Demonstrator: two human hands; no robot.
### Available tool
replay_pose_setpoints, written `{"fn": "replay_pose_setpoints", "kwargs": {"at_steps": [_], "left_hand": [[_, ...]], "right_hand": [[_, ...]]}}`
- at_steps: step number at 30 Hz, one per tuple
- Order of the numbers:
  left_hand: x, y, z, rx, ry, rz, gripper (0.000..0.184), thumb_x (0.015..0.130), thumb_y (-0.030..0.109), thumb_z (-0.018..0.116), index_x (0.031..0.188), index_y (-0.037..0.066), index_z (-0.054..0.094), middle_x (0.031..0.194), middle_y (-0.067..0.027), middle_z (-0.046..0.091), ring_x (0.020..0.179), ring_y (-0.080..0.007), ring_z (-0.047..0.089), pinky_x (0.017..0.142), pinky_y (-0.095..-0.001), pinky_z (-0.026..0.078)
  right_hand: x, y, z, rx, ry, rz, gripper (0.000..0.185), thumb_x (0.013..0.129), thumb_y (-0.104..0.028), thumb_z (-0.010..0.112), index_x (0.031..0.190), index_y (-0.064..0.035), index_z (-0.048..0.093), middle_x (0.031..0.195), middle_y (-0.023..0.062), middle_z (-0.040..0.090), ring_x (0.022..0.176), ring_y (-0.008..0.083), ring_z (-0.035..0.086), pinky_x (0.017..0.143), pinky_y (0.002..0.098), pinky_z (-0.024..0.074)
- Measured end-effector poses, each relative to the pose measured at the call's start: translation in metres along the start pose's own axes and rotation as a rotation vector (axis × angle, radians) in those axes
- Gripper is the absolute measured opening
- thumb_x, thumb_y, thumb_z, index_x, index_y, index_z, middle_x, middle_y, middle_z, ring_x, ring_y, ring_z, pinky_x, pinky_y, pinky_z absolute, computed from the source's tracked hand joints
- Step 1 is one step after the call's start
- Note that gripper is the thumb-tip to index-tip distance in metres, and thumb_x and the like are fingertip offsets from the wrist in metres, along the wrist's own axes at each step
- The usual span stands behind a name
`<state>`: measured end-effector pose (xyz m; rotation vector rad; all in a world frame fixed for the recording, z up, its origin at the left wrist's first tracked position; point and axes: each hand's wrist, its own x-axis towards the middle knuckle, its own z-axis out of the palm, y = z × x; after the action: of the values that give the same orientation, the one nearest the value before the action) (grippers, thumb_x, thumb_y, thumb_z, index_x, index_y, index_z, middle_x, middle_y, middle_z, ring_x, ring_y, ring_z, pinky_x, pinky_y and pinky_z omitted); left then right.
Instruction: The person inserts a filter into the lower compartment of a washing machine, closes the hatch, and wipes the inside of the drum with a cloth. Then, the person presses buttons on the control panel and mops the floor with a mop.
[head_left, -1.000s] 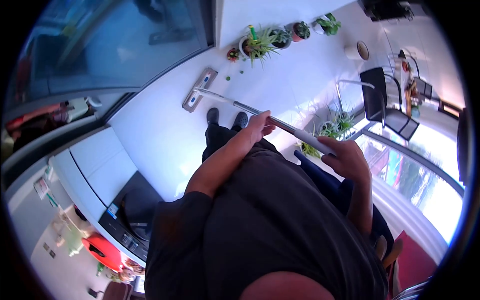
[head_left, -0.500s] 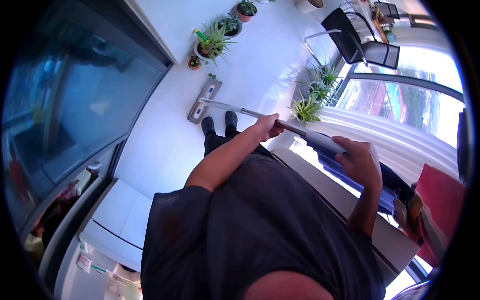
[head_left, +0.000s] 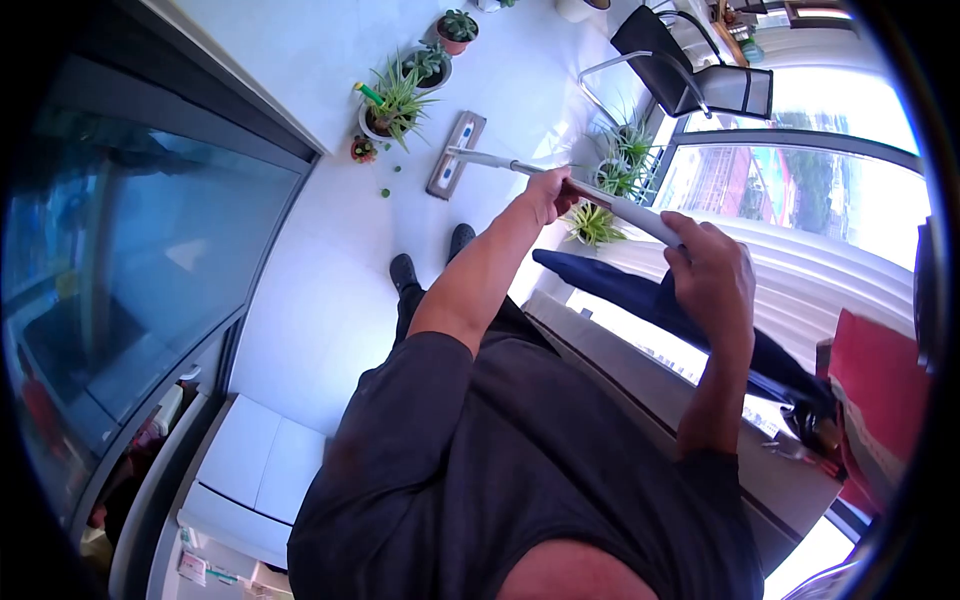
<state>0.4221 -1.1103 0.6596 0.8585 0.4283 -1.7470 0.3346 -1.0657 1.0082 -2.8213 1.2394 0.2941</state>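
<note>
A flat mop head [head_left: 457, 155] lies on the pale floor [head_left: 330, 270], beyond my feet in dark clogs. Its metal pole runs from the head toward the right. My left hand [head_left: 551, 194] is wrapped around the middle of the pole. On the grey-white grip at the pole's upper end [head_left: 645, 218], my right hand [head_left: 708, 262] is closed. Both of my forearms are bare below dark sleeves.
Potted plants [head_left: 388, 108] stand on the floor beyond and left of the mop head. More spiky plants [head_left: 625, 165] sit by the window, near a black chair [head_left: 660, 60]. A glass panel [head_left: 150, 240] is at left, white cabinets [head_left: 250, 460] below it. Dark blue cloth [head_left: 620, 290] hangs at right.
The mop head has moved right across the floor, away from my feet, with both hands still on the pole. The view has turned, bringing the window and ledge further into sight.
</note>
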Motion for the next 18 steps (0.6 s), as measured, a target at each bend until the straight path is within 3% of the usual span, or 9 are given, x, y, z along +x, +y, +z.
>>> {"fn": "replay_pose_setpoints", "kwargs": {"at_steps": [6, 11, 12, 15, 16, 17, 18], "left_hand": [[0.036, 0.059, 0.027, -0.017, 0.092, 0.156, 0.043, 0.099, 0.043, 0.057, 0.074, 0.007, 0.061, 0.060, -0.0066, 0.061, 0.045, -0.0132, 0.054, 0.037, -0.0247, 0.038], [0.063, 0.098, 0.065, -0.170, 0.006, 0.344, 0.050, 0.103, 0.050, 0.046, 0.081, 0.007, 0.061, 0.067, -0.0061, 0.062, 0.056, -0.0145, 0.060, 0.043, -0.0232, 0.044], [0.049, 0.102, 0.074, -0.194, 0.101, 0.354, 0.049, 0.103, 0.048, 0.046, 0.089, 0.004, 0.063, 0.073, -0.0093, 0.066, 0.061, -0.0171, 0.064, 0.050, -0.0276, 0.050], [0.030, 0.086, 0.048, 0.018, 0.081, 0.463, 0.037, 0.099, 0.040, 0.054, 0.103, 0.004, 0.061, 0.085, -0.0125, 0.069, 0.070, -0.0201, 0.067, 0.066, -0.0321, 0.055], [0.024, 0.078, 0.025, 0.159, 0.064, 0.478, 0.036, 0.099, 0.041, 0.055, 0.105, 0.006, 0.060, 0.085, -0.0112, 0.069, 0.069, -0.0178, 0.067, 0.062, -0.0308, 0.057], [0.017, 0.068, -0.004, 0.172, 0.063, 0.463, 0.031, 0.097, 0.035, 0.060, 0.104, 0.006, 0.060, 0.085, -0.0096, 0.068, 0.069, -0.0166, 0.067, 0.063, -0.0297, 0.057], [-0.010, 0.057, -0.028, 0.151, 0.169, 0.483, 0.027, 0.095, 0.031, 0.063, 0.103, 0.005, 0.061, 0.084, -0.0085, 0.067, 0.068, -0.0154, 0.065, 0.061, -0.0286, 0.056]], "right_hand": [[0.080, 0.023, 0.010, 0.087, 0.134, -0.138, 0.025, 0.080, -0.007, 0.071, 0.105, -0.0092, 0.070, 0.080, 0.0139, 0.069, 0.073, 0.0317, 0.068, 0.068, 0.0417, 0.0516], [0.182, 0.059, -0.025, 0.085, 0.070, -0.177, 0.027, 0.078, -0.014, 0.076, 0.104, -0.0105, 0.070, 0.083, 0.0162, 0.072, 0.075, 0.0310, 0.071, 0.072, 0.0392, 0.0541], [0.200, 0.065, -0.029, 0.091, 0.076, -0.191, 0.027, 0.077, -0.016, 0.077, 0.103, -0.0100, 0.071, 0.085, 0.0164, 0.072, 0.077, 0.0311, 0.071, 0.074, 0.0397, 0.0541], [0.259, 0.092, -0.037, 0.053, 0.106, -0.300, 0.028, 0.075, -0.017, 0.076, 0.101, -0.0066, 0.071, 0.086, 0.0171, 0.072, 0.081, 0.0305, 0.071, 0.076, 0.0399, 0.0540], [0.281, 0.100, -0.038, 0.063, 0.130, -0.342, 0.029, 0.074, -0.017, 0.076, 0.100, -0.0046, 0.071, 0.086, 0.0177, 0.072, 0.082, 0.0303, 0.071, 0.077, 0.0399, 0.0539], [0.299, 0.100, -0.043, 0.117, 0.110, -0.301, 0.029, 0.073, -0.015, 0.075, 0.098, -0.0009, 0.070, 0.084, 0.0179, 0.071, 0.074, 0.0298, 0.071, 0.071, 0.0394, 0.0555], [0.315, 0.097, -0.049, 0.138, 0.126, -0.304, 0.029, 0.073, -0.015, 0.075, 0.098, -0.0009, 0.070, 0.084, 0.0179, 0.071, 0.074, 0.0298, 0.071, 0.071, 0.0394, 0.0555]]}}
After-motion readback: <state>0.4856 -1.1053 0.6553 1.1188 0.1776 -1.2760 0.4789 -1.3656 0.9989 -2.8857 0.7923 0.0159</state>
